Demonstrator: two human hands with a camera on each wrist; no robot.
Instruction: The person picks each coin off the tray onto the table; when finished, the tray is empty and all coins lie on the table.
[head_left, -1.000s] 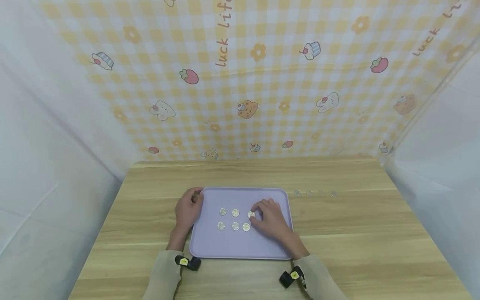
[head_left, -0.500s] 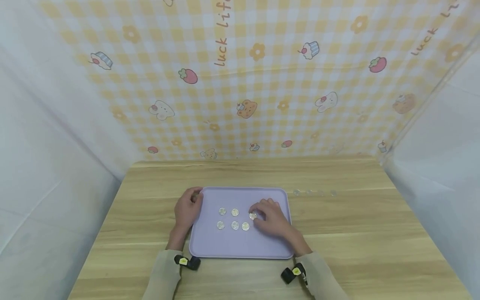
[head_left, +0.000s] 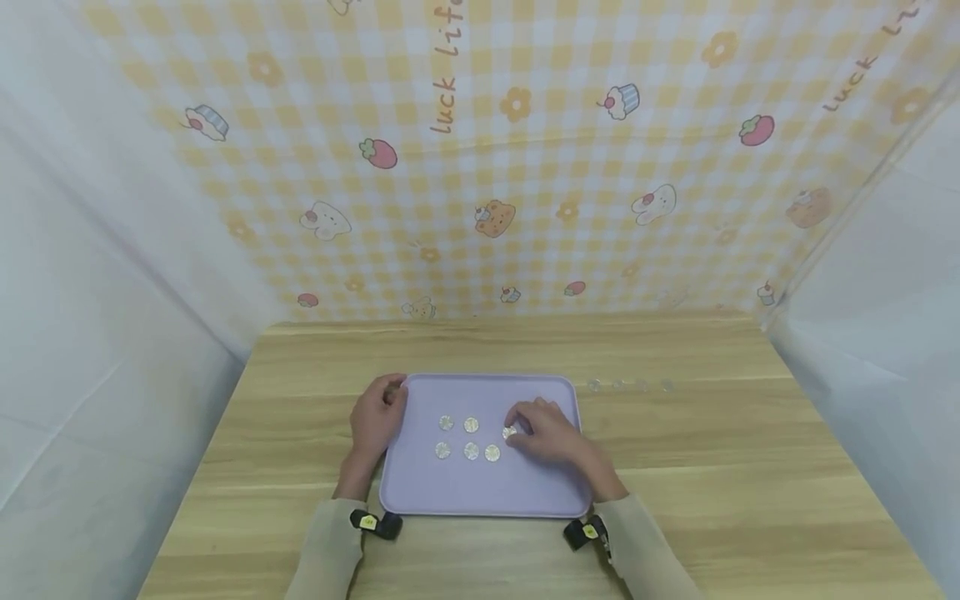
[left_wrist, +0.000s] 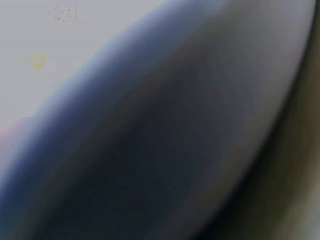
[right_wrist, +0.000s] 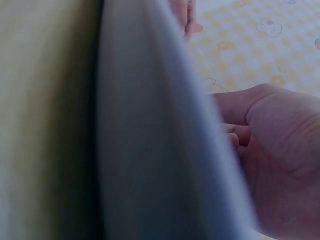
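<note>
On the wooden table, a lilac tray [head_left: 450,492] carries several round, pale-gold coins. Two lie in the far row, including one coin [head_left: 471,425], and three in the near row, including another coin [head_left: 492,452]. My right hand [head_left: 550,431] reaches over the tray's right half, thumb and index finger pinching the edges of one coin [head_left: 510,432] close to the tray surface. My left hand [head_left: 375,419] holds the tray's far left corner, thumb along the rim. Blurred tray fills much of both wrist views; the right wrist view shows the right palm [right_wrist: 285,140] beside it.
Several small clear discs [head_left: 618,384] lie in a row on the table [head_left: 712,467], right of the tray. A yellow checked cloth [head_left: 427,183] hangs behind the table, with white sheets [head_left: 97,333] at the sides. Black cameras [head_left: 585,533] are strapped to both wrists.
The pinched coin has slid slightly right and nearer, away from the others, with my right hand shifting along. My left hand and the other coins stay where they were.
</note>
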